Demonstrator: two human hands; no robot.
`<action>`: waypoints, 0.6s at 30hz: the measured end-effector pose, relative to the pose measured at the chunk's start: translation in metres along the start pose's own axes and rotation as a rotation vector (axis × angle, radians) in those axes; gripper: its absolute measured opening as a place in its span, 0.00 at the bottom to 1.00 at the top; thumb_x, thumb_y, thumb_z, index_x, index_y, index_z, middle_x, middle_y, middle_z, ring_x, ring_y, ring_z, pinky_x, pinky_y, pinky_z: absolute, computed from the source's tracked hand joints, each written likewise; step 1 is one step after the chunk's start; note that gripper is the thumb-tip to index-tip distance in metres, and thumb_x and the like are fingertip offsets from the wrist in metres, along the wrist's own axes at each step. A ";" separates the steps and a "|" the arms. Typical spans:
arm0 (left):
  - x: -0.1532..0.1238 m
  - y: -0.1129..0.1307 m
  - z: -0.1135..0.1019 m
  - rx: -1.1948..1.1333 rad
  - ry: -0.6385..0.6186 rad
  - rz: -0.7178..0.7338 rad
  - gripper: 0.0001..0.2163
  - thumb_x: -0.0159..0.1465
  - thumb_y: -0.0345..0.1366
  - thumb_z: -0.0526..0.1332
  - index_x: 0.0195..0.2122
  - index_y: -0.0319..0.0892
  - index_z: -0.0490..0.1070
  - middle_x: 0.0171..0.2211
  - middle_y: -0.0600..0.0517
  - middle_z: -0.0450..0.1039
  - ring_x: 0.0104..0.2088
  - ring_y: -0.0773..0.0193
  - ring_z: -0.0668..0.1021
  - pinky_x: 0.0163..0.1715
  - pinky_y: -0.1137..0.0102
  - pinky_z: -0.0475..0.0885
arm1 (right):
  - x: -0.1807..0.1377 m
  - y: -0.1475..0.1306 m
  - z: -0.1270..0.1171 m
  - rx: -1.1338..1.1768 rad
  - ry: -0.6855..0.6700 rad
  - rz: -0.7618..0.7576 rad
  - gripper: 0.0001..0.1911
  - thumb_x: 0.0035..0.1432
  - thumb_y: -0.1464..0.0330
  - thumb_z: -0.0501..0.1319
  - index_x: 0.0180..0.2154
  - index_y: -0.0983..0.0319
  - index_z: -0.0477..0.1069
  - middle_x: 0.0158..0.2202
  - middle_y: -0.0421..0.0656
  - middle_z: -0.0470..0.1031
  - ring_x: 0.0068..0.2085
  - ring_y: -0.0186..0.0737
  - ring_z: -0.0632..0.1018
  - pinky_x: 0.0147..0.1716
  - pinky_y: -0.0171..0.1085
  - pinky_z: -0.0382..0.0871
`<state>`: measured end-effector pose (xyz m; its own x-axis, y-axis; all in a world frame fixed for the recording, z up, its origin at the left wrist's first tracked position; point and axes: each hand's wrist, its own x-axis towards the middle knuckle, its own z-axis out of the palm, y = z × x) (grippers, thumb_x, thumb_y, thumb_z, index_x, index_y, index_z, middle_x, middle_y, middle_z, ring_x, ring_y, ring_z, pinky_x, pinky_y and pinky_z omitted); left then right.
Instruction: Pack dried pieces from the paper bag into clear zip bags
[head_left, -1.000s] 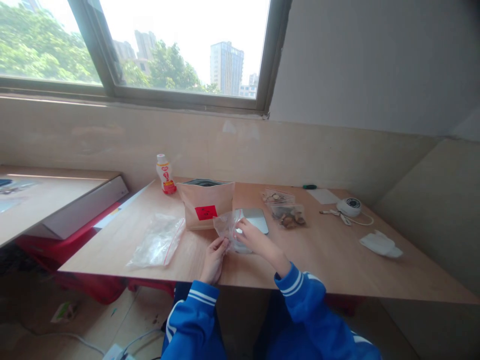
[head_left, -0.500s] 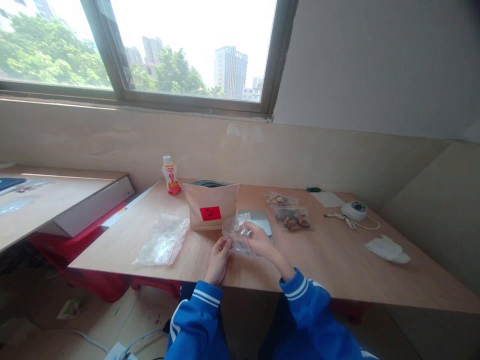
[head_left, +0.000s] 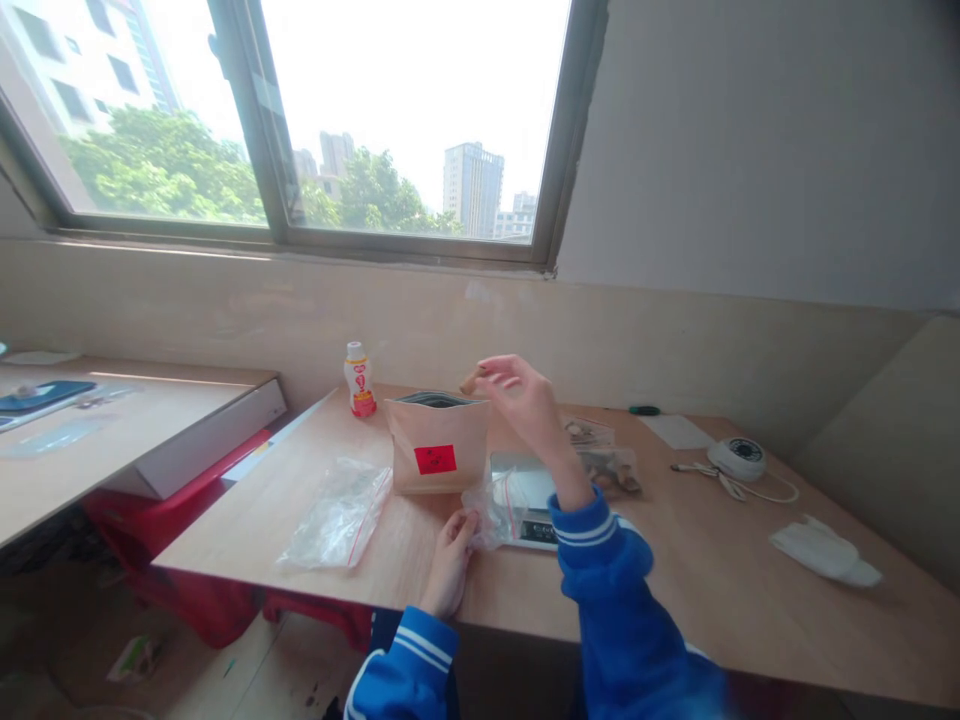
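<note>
Brown piece (head_left: 471, 381) is pinched in the fingertips of the right hand (head_left: 525, 395), near the upper right corner of the tan pouch (head_left: 401, 430), which stands upright and open-topped ahead of the left hand (head_left: 450, 555). That hand, lower down, grips the edge of a small clear bag (head_left: 489, 512). Right of it lies a scale (head_left: 536, 488), partly hidden by the right arm; left of it, a larger clear bag (head_left: 334, 520) lies flat.

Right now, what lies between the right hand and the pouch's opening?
A brown piece, pinched by the right hand, near the pouch; the head view shows it.
</note>
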<state>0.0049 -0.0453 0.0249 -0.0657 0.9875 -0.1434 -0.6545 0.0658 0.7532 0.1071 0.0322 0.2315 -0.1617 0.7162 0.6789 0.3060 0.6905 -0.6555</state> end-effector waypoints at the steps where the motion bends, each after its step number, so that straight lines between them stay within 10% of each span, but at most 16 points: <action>1: 0.000 0.000 0.000 0.002 -0.001 0.001 0.13 0.49 0.42 0.71 0.30 0.39 0.75 0.29 0.51 0.75 0.32 0.64 0.75 0.37 0.71 0.67 | 0.007 -0.004 0.010 -0.035 -0.019 -0.046 0.09 0.57 0.66 0.61 0.41 0.59 0.74 0.40 0.43 0.79 0.39 0.38 0.77 0.43 0.41 0.70; 5: -0.002 0.000 0.002 0.019 -0.001 0.016 0.10 0.51 0.41 0.69 0.28 0.40 0.74 0.28 0.50 0.74 0.31 0.63 0.75 0.35 0.70 0.68 | -0.002 0.001 0.024 -0.089 -0.079 -0.077 0.11 0.60 0.66 0.58 0.43 0.58 0.74 0.46 0.43 0.77 0.50 0.43 0.74 0.54 0.47 0.61; 12: -0.002 0.002 0.004 -0.002 -0.009 0.004 0.07 0.52 0.37 0.69 0.29 0.41 0.75 0.31 0.49 0.75 0.32 0.62 0.76 0.35 0.70 0.69 | -0.118 0.053 -0.014 0.017 0.095 0.291 0.15 0.62 0.59 0.53 0.40 0.60 0.74 0.44 0.48 0.76 0.47 0.47 0.75 0.47 0.46 0.68; 18: -0.006 0.000 0.007 0.138 -0.074 0.085 0.09 0.53 0.35 0.67 0.35 0.40 0.76 0.34 0.49 0.76 0.34 0.63 0.75 0.35 0.72 0.68 | -0.192 0.081 -0.001 0.173 0.185 0.698 0.26 0.55 0.54 0.60 0.52 0.58 0.62 0.51 0.52 0.71 0.46 0.49 0.77 0.42 0.46 0.74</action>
<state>0.0101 -0.0500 0.0302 -0.0576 0.9978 -0.0320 -0.5389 -0.0041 0.8424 0.1639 -0.0495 0.0481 0.1820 0.9760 0.1199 0.1247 0.0980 -0.9873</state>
